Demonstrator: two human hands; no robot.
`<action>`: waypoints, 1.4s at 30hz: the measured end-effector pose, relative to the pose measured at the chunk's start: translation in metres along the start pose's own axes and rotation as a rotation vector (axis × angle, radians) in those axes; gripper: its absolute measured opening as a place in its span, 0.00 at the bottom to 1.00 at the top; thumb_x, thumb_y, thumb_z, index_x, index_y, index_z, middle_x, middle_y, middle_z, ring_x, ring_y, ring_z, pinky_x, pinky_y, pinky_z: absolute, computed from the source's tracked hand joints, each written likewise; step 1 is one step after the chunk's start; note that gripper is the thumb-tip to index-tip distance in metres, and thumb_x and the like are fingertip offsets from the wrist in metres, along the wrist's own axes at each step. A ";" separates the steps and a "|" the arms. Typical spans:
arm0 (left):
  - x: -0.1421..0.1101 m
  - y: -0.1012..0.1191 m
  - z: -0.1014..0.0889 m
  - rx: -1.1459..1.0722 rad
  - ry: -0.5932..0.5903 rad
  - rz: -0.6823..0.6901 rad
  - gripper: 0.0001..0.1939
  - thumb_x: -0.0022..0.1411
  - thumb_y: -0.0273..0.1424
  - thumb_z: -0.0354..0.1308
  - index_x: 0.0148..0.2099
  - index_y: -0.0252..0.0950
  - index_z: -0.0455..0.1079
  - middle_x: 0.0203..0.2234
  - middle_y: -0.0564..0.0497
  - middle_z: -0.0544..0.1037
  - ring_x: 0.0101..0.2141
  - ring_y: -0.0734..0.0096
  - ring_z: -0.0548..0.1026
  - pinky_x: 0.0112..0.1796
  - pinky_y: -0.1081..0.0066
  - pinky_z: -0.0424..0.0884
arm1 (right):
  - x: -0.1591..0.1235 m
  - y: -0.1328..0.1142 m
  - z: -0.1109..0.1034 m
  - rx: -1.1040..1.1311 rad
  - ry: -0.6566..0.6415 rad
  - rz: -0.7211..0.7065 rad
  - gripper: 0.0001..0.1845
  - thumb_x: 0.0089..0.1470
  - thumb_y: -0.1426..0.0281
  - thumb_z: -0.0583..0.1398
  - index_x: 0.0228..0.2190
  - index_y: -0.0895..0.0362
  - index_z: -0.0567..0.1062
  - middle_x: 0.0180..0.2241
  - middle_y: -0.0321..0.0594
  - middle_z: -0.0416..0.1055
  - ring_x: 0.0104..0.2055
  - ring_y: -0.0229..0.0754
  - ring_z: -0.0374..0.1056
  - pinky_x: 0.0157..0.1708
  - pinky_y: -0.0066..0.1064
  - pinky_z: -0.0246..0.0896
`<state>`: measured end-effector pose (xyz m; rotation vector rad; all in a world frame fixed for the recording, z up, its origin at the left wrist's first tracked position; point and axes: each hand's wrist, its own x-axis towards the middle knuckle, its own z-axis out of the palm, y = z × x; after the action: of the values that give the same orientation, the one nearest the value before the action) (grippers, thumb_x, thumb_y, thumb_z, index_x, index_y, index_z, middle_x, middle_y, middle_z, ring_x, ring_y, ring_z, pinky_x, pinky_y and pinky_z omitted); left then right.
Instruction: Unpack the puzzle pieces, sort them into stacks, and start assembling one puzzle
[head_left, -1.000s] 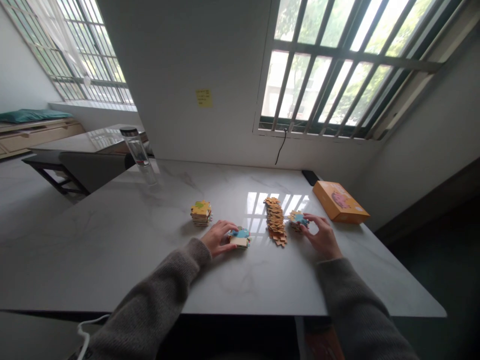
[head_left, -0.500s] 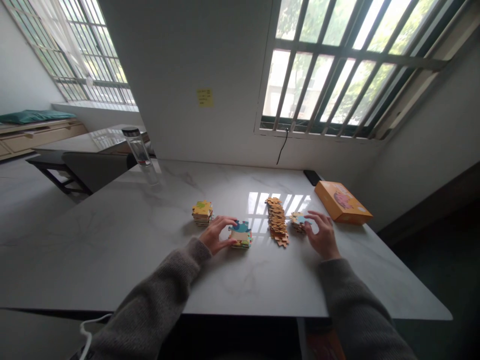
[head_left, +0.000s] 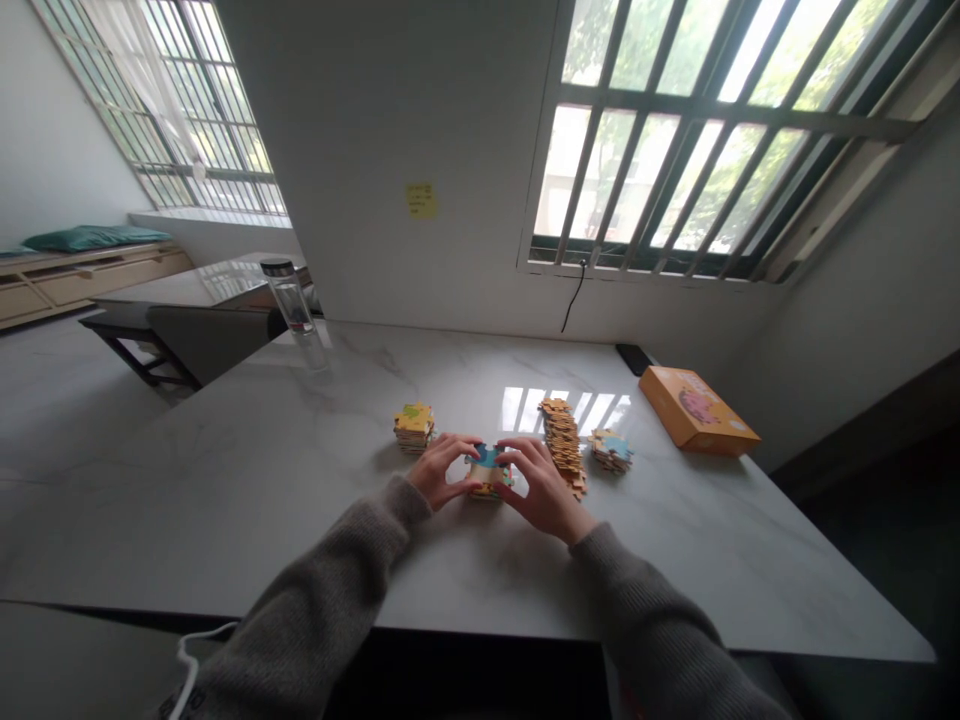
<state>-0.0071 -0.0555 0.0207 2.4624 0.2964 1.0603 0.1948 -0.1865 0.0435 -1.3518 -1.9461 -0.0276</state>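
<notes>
Between my hands lies a stack of puzzle pieces (head_left: 487,473), its top piece blue and cream. My left hand (head_left: 442,473) grips the stack's left side with thumb and fingers. From the right, my right hand (head_left: 541,487) closes on the opposite side, fingertips at the far corner and thumb near the front. A second stack of puzzle pieces (head_left: 414,425), yellow on top, stands behind my left hand. Just beyond my right hand runs a leaning row of puzzle pieces (head_left: 562,437). Farther right sits a low pile of puzzle pieces (head_left: 611,450) with a pale blue top.
An orange box (head_left: 697,408) rests toward the right edge of the marble-patterned table (head_left: 315,520). Behind it lies a black phone (head_left: 634,358). A clear bottle with a dark lid (head_left: 289,296) stands at the far left edge. A white cable (head_left: 187,660) hangs at the lower left.
My right hand has left the low pile on the right and moved left to the stack that my left hand holds. The view has shifted slightly.
</notes>
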 end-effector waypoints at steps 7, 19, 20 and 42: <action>0.000 0.002 -0.004 0.008 -0.006 0.003 0.14 0.61 0.38 0.64 0.47 0.39 0.70 0.50 0.42 0.77 0.49 0.56 0.75 0.52 0.56 0.69 | 0.004 0.004 0.000 0.024 -0.003 -0.008 0.17 0.54 0.72 0.65 0.46 0.52 0.71 0.51 0.45 0.71 0.53 0.51 0.64 0.53 0.46 0.63; -0.003 -0.025 -0.058 0.061 0.151 -0.080 0.09 0.58 0.34 0.64 0.41 0.39 0.73 0.48 0.45 0.77 0.52 0.56 0.71 0.55 0.53 0.66 | 0.020 -0.003 0.011 0.116 0.075 0.007 0.15 0.58 0.74 0.60 0.48 0.52 0.70 0.51 0.47 0.68 0.54 0.50 0.64 0.54 0.47 0.63; -0.004 -0.034 -0.068 0.054 0.177 -0.129 0.09 0.58 0.34 0.64 0.42 0.40 0.73 0.49 0.44 0.77 0.52 0.56 0.71 0.55 0.52 0.66 | 0.018 -0.002 0.012 0.127 0.096 0.024 0.14 0.59 0.74 0.59 0.48 0.52 0.70 0.49 0.47 0.68 0.53 0.50 0.65 0.53 0.46 0.64; -0.016 -0.090 -0.100 -0.050 0.035 -0.430 0.14 0.55 0.38 0.64 0.42 0.38 0.75 0.56 0.41 0.75 0.56 0.49 0.71 0.53 0.49 0.68 | 0.004 0.008 0.008 0.123 0.124 0.123 0.13 0.62 0.73 0.55 0.49 0.53 0.69 0.39 0.42 0.70 0.43 0.47 0.67 0.45 0.41 0.66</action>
<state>-0.0934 0.0489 0.0287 2.1969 0.7606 0.9102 0.1956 -0.1766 0.0369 -1.3535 -1.7308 0.0657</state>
